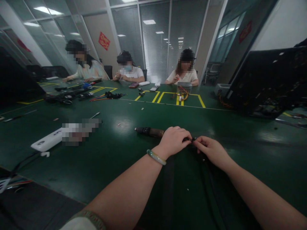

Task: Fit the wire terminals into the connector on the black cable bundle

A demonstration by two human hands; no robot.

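Observation:
My left hand [174, 140] is closed around a dark, brownish cylindrical tool [149, 131] that lies on the green table [115, 153], its free end pointing left. A pale green bangle [156, 157] circles that wrist. My right hand [211, 150] pinches a small dark part [192, 139] at the tool's right end, fingertips touching those of the left hand. Dark cables [208, 179] run from there toward me between my forearms.
A white power strip [49, 140] lies at the left. An open black computer case [268, 83] stands at the right. Three people sit at the far side, with cable bundles [112, 95], tools and a small clear box [184, 87] among yellow floor-tape markings.

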